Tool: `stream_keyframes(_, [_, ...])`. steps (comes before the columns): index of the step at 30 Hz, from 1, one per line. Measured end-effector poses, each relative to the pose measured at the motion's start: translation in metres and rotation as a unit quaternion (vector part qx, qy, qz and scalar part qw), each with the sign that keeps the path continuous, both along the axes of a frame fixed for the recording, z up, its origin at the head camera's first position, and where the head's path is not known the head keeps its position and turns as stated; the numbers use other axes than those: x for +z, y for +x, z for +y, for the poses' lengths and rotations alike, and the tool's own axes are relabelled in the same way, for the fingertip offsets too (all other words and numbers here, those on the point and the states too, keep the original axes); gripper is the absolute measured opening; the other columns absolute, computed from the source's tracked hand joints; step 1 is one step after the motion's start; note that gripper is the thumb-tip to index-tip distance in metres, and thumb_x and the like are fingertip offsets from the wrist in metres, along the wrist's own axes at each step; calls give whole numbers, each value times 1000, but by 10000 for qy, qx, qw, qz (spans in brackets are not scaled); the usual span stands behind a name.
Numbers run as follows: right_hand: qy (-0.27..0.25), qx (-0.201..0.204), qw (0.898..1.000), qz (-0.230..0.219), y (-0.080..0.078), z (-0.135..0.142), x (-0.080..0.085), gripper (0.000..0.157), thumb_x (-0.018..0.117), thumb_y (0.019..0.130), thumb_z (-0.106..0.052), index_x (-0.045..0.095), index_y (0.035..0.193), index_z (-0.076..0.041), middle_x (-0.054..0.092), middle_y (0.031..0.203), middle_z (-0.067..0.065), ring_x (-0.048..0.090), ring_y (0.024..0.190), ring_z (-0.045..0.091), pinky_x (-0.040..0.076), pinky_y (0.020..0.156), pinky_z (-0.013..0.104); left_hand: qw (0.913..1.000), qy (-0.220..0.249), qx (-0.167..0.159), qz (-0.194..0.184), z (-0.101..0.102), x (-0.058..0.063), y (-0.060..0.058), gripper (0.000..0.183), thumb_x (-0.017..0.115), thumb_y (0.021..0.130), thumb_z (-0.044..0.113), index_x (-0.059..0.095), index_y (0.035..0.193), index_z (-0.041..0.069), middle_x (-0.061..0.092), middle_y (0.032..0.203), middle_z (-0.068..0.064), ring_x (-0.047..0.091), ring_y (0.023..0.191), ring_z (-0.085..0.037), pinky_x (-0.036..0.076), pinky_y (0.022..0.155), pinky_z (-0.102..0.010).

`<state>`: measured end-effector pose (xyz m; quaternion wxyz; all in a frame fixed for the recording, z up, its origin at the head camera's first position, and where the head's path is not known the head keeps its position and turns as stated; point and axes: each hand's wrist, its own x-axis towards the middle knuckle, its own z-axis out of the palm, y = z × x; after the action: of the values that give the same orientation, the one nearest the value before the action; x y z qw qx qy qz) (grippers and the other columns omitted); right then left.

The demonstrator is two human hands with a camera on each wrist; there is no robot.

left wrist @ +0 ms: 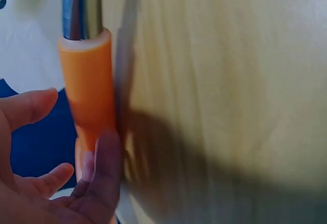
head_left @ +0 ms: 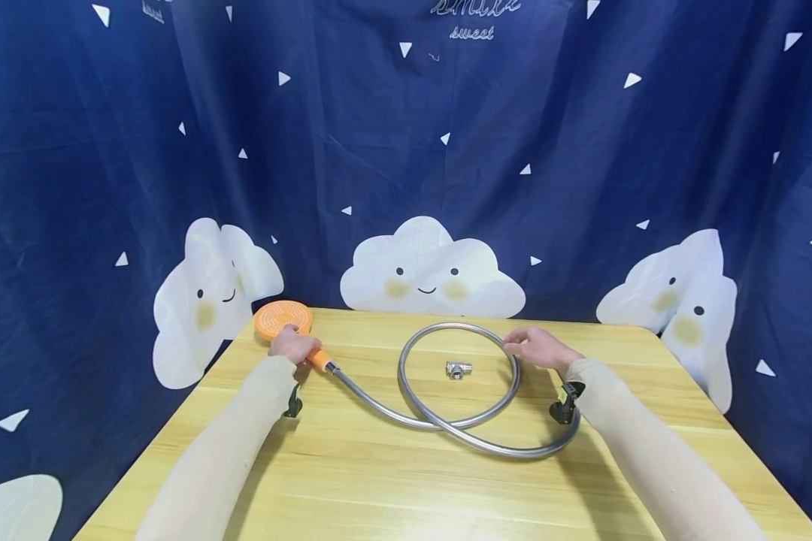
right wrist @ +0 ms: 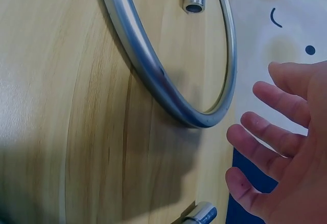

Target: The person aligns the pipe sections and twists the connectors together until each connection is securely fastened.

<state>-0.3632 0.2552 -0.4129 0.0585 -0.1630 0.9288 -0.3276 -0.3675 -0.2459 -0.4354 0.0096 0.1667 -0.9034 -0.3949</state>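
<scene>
An orange shower head lies at the table's back left, its handle joined by a chrome nut to a grey metal hose. My left hand is at the handle, fingers overlapping it and the thumb apart from it. Beside the loop's right side hovers my right hand; its loosely bent fingers hold nothing. Inside the loop sits a small chrome tee fitting with a threaded end. A chrome hose end shows low in the right wrist view.
The light wooden table carries all these things. Behind and beside it hangs a dark blue curtain with white clouds and triangles. The hose crosses itself near the table's middle, and its right end runs behind the right wrist's camera.
</scene>
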Motion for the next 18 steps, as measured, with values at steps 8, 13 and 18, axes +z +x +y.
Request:
stream_keyframes(8, [110, -91, 9999, 27, 6, 9, 3, 35, 58, 101, -23, 65, 124, 3, 66, 115, 17, 58, 112, 34, 52, 89, 44, 9948, -957, -330, 110, 15, 17, 1, 68, 60, 89, 36, 45, 145, 2, 52, 143, -25, 49, 129, -43, 41, 109, -53])
stream_keyframes(13, [162, -53, 9998, 102, 8, 18, 4, 38, 57, 101, -23, 63, 126, 5, 66, 117, 19, 58, 114, 36, 51, 93, 46, 9933, -1034, -483, 170, 32, 28, -2, 65, 60, 90, 37, 49, 145, 5, 52, 146, -22, 49, 132, -42, 42, 110, -54])
stream_keyframes(18, [205, -87, 9996, 175, 8, 25, 4, 38, 57, 101, -25, 64, 125, 5, 67, 118, 20, 59, 116, 36, 52, 94, 46, 9912, -1091, -666, 333, 49, 33, -6, 62, 62, 89, 38, 54, 142, 8, 54, 145, -21, 50, 131, -42, 45, 106, -54])
